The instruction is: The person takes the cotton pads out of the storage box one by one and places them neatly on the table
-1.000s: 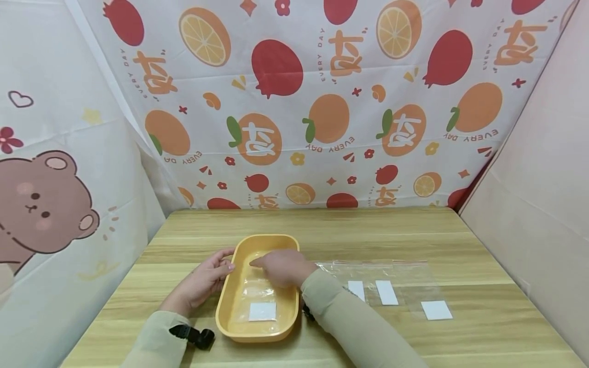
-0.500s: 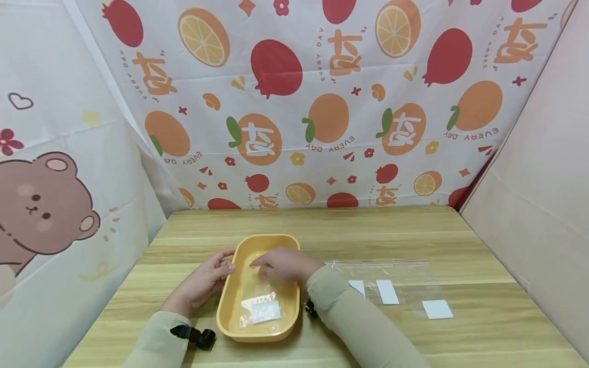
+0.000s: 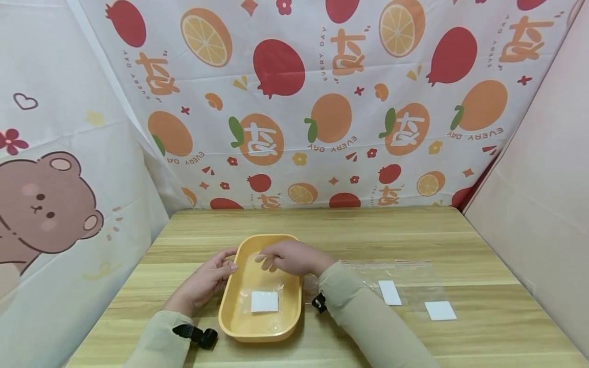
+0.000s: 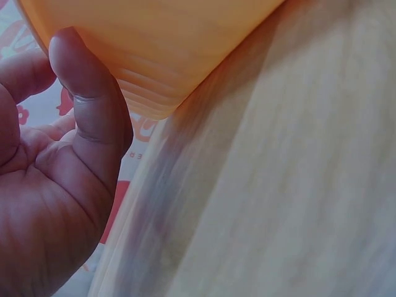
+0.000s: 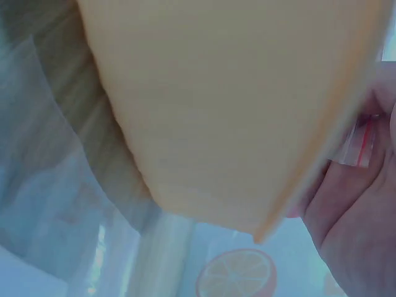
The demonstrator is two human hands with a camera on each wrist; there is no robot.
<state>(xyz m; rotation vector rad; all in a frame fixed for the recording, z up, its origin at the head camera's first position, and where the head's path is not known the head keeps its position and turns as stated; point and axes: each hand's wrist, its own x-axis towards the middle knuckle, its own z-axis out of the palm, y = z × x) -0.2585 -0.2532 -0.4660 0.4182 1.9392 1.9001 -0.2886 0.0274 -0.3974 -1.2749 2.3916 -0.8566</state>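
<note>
The yellow plastic basin [image 3: 227,317] stands lengthwise on the wooden table. At its left rim my left hand [image 3: 207,281] holds on, thumb at the edge; in the left wrist view the thumb and another finger of my left hand [image 4: 68,142] meet the rim. My right hand [image 3: 294,257] reaches over the right rim and pinches a clear zip-lock bag [image 3: 264,301] by its top. The bag hangs inside the basin with its white rectangle toward the near end. In the right wrist view the bag's red-striped top [image 5: 357,148] shows between the fingers of my right hand [image 5: 359,204].
Several clear zip-lock bags [image 3: 414,278] with white rectangles lie overlapping on the table [image 3: 478,286] to the right of the basin, partly hidden by my right sleeve [image 3: 363,306]. A fruit-print cloth [image 3: 294,112] hangs behind the table, with pale cloths on both sides.
My right hand has moved up and slightly right, toward the far end. The bag in the basin swung askew, then straightened, its white rectangle now farther from the near end. My left hand keeps its hold.
</note>
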